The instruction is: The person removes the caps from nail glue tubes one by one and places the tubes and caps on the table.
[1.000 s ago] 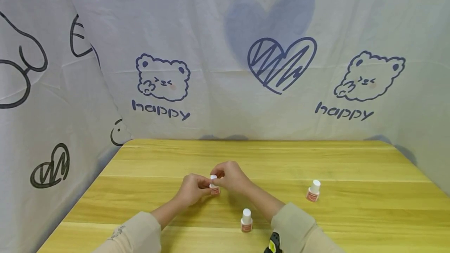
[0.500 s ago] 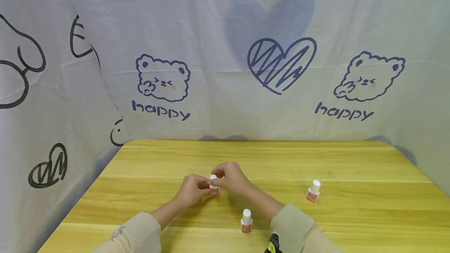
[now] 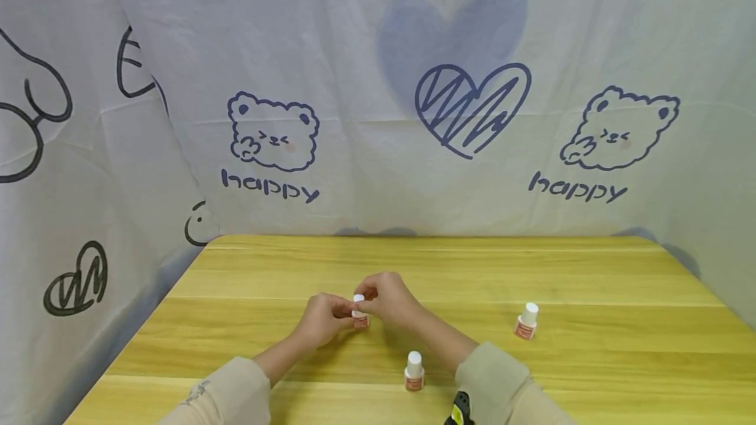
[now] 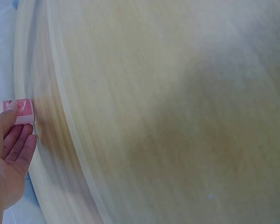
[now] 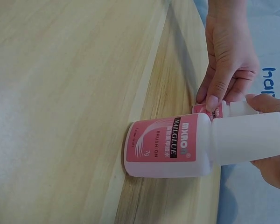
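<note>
My left hand [image 3: 321,321] pinches the label part of a small white nail glue bottle [image 3: 361,321] with a red label, which stands upright on the table. Fingers and thumb of my right hand [image 3: 391,297] grip its white cap [image 3: 358,298] from the other side. In the left wrist view, the left thumb lies on the bottle's pink label [image 4: 24,108]; the cap is hidden there. The right wrist view has a second nail glue bottle [image 5: 168,147] large in front, partly covering the held bottle [image 5: 210,111] and the right hand [image 5: 273,163].
On the wooden table [image 3: 283,267], the second capped bottle [image 3: 415,371] stands near the right forearm. A third capped bottle [image 3: 526,321] is farther right. Behind the table's far edge hangs a white printed cloth [image 3: 366,162]. A black and yellow object [image 3: 458,409] shows beneath the right sleeve.
Hardly anything differs: both hands stay at the same bottle, with at most slight finger movement at its cap. The other two bottles have not moved.
</note>
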A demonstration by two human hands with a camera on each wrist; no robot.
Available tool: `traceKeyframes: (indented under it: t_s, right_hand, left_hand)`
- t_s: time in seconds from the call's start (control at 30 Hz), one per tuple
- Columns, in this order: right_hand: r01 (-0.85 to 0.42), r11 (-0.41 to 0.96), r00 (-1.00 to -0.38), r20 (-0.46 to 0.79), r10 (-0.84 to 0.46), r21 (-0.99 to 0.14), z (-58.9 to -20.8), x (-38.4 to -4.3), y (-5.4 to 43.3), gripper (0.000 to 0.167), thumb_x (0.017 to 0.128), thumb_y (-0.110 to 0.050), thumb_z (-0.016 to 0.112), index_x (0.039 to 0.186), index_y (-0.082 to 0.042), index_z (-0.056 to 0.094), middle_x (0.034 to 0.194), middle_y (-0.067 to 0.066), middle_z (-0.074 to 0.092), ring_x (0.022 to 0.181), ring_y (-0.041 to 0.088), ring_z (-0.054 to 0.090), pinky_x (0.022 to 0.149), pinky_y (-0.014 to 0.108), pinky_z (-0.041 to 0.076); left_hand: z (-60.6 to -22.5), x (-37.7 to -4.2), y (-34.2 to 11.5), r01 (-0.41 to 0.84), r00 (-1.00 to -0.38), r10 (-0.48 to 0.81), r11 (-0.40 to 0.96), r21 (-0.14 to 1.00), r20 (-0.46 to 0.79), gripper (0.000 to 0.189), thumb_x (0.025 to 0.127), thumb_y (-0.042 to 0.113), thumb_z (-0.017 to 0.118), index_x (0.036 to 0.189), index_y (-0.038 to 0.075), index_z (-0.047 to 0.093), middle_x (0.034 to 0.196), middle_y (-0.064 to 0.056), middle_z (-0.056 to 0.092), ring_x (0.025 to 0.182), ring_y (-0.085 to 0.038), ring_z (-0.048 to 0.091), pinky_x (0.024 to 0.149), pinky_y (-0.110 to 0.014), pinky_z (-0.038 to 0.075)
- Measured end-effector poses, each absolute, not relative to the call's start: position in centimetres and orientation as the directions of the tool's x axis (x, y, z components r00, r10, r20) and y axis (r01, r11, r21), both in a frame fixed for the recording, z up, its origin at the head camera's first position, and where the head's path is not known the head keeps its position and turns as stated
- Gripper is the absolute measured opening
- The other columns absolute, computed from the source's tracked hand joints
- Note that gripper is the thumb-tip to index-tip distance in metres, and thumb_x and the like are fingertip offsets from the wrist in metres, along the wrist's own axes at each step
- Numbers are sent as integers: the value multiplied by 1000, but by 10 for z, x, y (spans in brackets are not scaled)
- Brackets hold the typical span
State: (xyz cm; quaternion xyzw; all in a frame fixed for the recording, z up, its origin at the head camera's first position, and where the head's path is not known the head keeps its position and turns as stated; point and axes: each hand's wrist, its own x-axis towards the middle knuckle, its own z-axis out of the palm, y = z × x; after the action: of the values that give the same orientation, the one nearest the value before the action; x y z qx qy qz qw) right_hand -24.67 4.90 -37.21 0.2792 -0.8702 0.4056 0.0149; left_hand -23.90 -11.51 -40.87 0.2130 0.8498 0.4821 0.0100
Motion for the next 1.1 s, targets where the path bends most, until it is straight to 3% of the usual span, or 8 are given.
traceKeyframes:
  t_s: [0.37,0.57,0.87,1.1]
  right_hand:
    - [-446,492,-846,175,-503,-748,-367,-245,50,21,83,2,65,103,9,66,94,16,70,83,20,64,70,25,55]
    - [-450,506,-852,185,-489,-736,-366,-244,49,23,83,0,66,104,8,65,99,16,69,89,23,63,77,32,54]
    - [-438,511,-872,210,-442,-739,-369,-245,49,7,80,-3,70,85,2,67,78,9,67,69,9,56,59,16,47]
    - [-442,495,-856,187,-482,-748,-366,-245,50,8,83,1,66,90,4,68,83,11,68,74,12,58,63,18,50]
  left_hand:
    - [-409,-240,-116,371,-900,386,441,817,201,14,79,6,71,89,-4,72,82,-17,72,77,-23,71,65,-21,57]
    - [-409,-240,-117,375,-900,385,445,813,204,14,78,4,71,89,-5,72,82,-17,72,76,-24,71,65,-22,57]
    - [-407,-240,-117,358,-905,383,442,823,188,15,80,4,70,91,-5,72,82,-17,72,76,-23,71,65,-22,57]
    - [-407,-241,-117,372,-899,389,442,816,199,16,78,7,72,90,-3,72,84,-17,72,78,-23,71,66,-21,57]
